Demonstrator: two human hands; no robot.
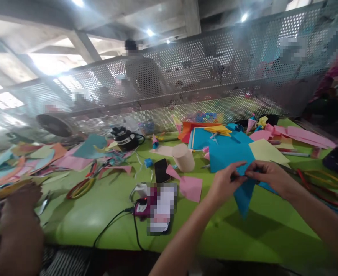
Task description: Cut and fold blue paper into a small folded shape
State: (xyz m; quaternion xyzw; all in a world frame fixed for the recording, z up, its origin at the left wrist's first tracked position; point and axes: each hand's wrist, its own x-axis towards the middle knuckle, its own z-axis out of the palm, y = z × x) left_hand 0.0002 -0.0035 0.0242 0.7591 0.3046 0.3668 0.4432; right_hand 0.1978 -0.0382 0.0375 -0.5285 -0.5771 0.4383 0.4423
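A piece of blue paper (245,201) hangs point-down over the table, pinched along its top edge by both hands. My left hand (226,178) has thumb and fingers closed on it. Close beside it, fingertips nearly touching, my right hand (268,176) grips the same paper. Behind the hands lie a larger blue sheet (226,153) and a pale yellow sheet (268,151). To the left are a pink paper piece (191,188) and a beige paper cylinder (183,157). Scissors with red and yellow handles (324,182) rest by my right forearm.
A phone (161,209), a dark phone (161,170) and a purple power strip (144,207) with cables lie left of centre. More scissors (81,188) and paper scraps (79,157) spread leftward. A co-worker's arm (21,222) reaches in at far left. A perforated metal screen (215,76) stands behind.
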